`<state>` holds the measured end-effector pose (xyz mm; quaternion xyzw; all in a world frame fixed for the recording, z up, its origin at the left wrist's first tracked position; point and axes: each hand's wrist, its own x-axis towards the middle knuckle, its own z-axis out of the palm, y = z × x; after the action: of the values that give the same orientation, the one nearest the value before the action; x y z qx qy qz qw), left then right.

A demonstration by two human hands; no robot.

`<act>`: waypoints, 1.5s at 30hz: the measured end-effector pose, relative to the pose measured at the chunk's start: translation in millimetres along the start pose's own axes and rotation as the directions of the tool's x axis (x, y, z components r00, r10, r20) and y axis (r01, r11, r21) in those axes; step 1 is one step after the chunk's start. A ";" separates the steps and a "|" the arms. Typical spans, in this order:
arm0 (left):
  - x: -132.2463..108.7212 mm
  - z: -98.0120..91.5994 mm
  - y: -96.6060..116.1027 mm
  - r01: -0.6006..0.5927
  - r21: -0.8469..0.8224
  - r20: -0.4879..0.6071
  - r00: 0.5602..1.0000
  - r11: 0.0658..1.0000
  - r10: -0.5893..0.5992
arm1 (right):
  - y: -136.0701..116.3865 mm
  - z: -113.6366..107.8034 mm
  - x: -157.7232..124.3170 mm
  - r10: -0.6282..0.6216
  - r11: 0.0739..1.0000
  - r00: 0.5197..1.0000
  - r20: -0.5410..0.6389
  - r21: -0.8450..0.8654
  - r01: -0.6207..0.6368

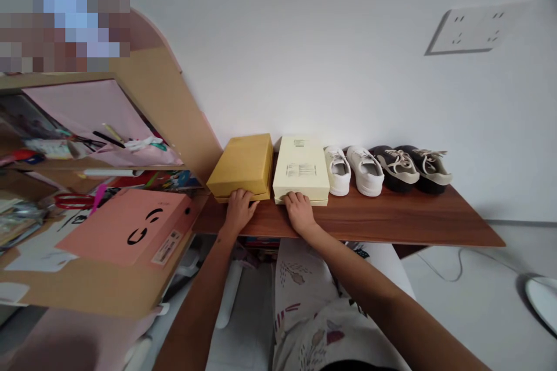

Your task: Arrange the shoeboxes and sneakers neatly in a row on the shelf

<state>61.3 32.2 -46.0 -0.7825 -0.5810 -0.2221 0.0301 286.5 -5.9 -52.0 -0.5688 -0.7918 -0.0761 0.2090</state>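
Note:
A mustard-yellow shoebox and a cream shoebox with printed labels on its lid lie side by side on a reddish-brown wooden tabletop. My left hand grips the front edge of the yellow box, its fingers bent against the lid's rim and its thumb to the right. On the cream box's front edge, my right hand has its fingers curled in the same way. Both lids look slightly uneven along the front. Fingertips are partly hidden against the boxes.
White sneakers and dark shoes with beige laces stand in a row right of the boxes. A pink box lies on the desk at left, under cluttered shelves. A wall socket is at upper right.

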 end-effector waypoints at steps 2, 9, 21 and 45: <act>-0.4 4.7 -4.4 0.029 -0.092 -0.019 0.999 0.995 -0.031 | 3.9 9.2 -0.4 0.003 1.000 1.000 -0.007 -0.003 -0.003; 0.0 -3.0 -0.9 0.220 -0.494 -0.090 0.950 0.841 -0.301 | 8.9 9.9 -11.8 0.009 0.987 0.999 -0.031 0.160 -0.004; 15.4 35.2 210.8 -0.171 -0.537 -0.188 0.979 0.826 0.080 | 177.9 -50.3 -79.2 0.631 0.776 0.661 -0.406 0.356 -0.521; 50.6 132.4 311.5 0.281 -0.775 -0.066 0.855 0.566 -0.515 | 236.4 -37.4 -110.4 0.800 -0.193 0.473 0.369 0.905 -0.380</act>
<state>401.6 17.2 -80.1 -0.5309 -0.5909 -0.5496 -0.2587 545.4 -34.4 -92.1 -0.5905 -0.2189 0.4327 0.6452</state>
